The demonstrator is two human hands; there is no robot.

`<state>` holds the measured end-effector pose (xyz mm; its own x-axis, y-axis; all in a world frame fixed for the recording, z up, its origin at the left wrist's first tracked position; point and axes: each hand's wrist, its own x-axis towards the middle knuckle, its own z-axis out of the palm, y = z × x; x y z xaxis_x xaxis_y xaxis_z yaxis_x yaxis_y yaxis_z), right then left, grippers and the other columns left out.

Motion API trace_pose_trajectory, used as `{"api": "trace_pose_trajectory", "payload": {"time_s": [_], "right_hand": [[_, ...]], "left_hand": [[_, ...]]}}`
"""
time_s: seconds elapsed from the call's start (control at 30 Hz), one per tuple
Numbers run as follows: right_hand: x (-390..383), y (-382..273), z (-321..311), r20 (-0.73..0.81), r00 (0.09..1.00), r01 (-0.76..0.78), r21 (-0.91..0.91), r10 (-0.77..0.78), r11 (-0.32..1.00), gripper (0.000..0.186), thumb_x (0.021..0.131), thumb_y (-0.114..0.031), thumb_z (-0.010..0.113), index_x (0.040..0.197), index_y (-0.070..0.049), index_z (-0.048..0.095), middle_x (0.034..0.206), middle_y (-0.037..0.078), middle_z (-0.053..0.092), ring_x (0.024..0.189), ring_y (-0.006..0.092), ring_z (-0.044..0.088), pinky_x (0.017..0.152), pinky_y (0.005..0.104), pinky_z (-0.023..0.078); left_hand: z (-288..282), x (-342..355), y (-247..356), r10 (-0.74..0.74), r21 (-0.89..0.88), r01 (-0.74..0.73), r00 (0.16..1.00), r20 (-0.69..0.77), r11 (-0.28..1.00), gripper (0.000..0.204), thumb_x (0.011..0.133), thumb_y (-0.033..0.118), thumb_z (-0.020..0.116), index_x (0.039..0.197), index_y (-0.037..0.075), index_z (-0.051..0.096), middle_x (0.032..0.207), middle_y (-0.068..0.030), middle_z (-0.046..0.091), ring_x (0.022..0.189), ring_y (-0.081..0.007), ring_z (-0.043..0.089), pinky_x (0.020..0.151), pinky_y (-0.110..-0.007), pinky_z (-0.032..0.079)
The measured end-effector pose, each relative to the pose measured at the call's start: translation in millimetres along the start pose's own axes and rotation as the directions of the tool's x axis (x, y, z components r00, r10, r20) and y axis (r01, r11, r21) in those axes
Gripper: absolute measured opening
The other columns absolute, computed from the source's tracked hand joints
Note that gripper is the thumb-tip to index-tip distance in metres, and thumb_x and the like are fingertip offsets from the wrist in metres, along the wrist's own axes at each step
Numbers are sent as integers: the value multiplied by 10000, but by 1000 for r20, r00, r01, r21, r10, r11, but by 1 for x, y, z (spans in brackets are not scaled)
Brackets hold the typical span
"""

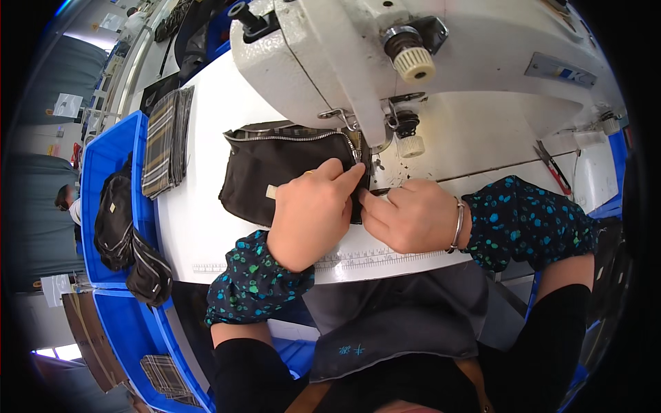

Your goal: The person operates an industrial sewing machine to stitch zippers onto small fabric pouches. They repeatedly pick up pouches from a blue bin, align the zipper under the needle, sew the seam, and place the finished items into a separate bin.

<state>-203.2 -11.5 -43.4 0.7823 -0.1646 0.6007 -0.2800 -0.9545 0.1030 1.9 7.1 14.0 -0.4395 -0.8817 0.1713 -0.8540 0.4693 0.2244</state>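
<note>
A black fabric pouch [248, 179] with a silver zipper [289, 138] lies beneath the head of a white sewing machine [310, 62], its right edge by the presser foot. My left hand [310, 213] rests on the pouch with curled fingers, the index fingertip pressing beside the zipper pull. My right hand [410, 217] is just right of it, fingertips pinched at the pouch's right edge, partly hidden by the left hand. Both forearms wear dark sleeve covers with blue-green patterns.
Blue bins [141, 144] on the left hold black pouches [113, 220] and plaid pieces [165, 378]. A plaid stack [162, 141] lies on the white table [206, 241]. A printed ruler [213, 268] runs along the front edge; red-handled scissors [554, 168] lie right. Other people [69, 199] sit at far left.
</note>
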Motion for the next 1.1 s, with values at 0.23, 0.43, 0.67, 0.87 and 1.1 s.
{"api": "trace_pose_trajectory", "payload": {"time_s": [0.23,0.43,0.67,0.87,1.1], "right_hand": [[1,-6,7,33,999,-14,-95,17,995,180,751,-183,675,801,-16,722,916,276,735,538,169,634,461,284,473],[-1,-6,1,55,998,18,-39,-16,999,221,740,-170,678,780,46,705,884,348,710,548,210,661,433,299,480],[-3,-7,1,45,999,-3,-24,4,1000,229,722,-163,674,778,58,691,866,341,704,514,212,643,421,319,474],[-1,7,3,88,991,-92,-68,98,993,204,703,-163,684,758,33,678,847,306,707,496,218,634,412,353,471],[-2,12,2,58,995,-80,-68,84,994,196,727,-164,691,771,27,681,882,293,726,507,206,653,422,332,485]], "left_hand": [[3,-1,4,9,89,-7,1000,-21,996,387,798,47,711,1171,131,772,823,-49,574,676,-261,658,553,-394,511],[14,-4,11,78,249,-81,997,22,965,372,843,121,665,1205,42,704,922,-40,578,748,-209,684,552,-331,555],[20,-4,11,94,207,-93,996,4,974,363,860,127,662,1206,21,688,907,-53,578,734,-209,685,543,-338,554],[29,12,2,57,181,-48,997,-43,982,375,833,114,680,1197,25,691,909,-59,592,790,-236,688,583,-361,563],[11,19,4,139,177,-107,974,-178,978,279,797,130,756,1075,115,783,1108,-85,676,997,-296,654,876,-439,536]]}}
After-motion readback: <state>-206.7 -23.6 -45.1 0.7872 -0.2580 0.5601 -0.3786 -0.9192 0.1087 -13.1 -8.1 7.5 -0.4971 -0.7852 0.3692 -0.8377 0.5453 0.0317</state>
